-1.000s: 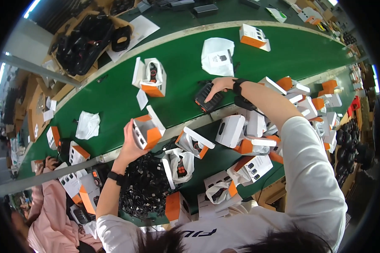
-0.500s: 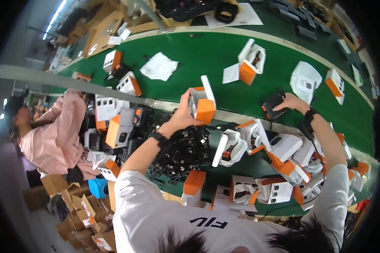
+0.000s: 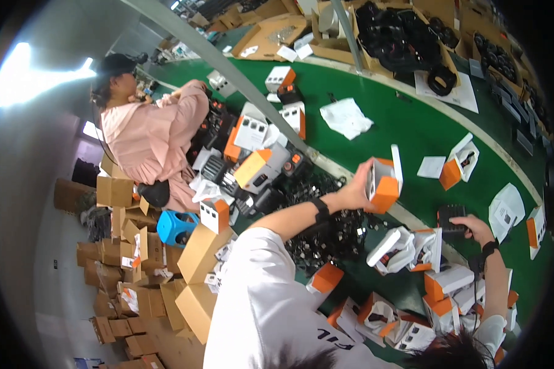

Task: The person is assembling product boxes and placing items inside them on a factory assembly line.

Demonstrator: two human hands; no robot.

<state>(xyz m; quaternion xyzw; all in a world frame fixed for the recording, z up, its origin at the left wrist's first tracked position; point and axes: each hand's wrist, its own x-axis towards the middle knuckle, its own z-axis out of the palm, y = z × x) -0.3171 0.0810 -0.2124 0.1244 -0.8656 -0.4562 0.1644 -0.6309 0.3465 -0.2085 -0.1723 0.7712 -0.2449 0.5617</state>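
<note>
Dark lettering (image 3: 333, 341) (a few large characters) marks the white shirt (image 3: 252, 307).

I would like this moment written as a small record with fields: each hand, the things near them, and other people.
Left hand: the person's left hand grips an open white-and-orange box, flap standing up
Right hand: the right hand grips a black device; whether it is lifted, I cannot tell
Beside left forearm: a pile of black cables
Near right forearm: several white-and-orange cartons
Surface: green worktop, with a crumpled white bag
Other people: one co-worker in pink
Floor: blue stool, cardboard boxes
</note>
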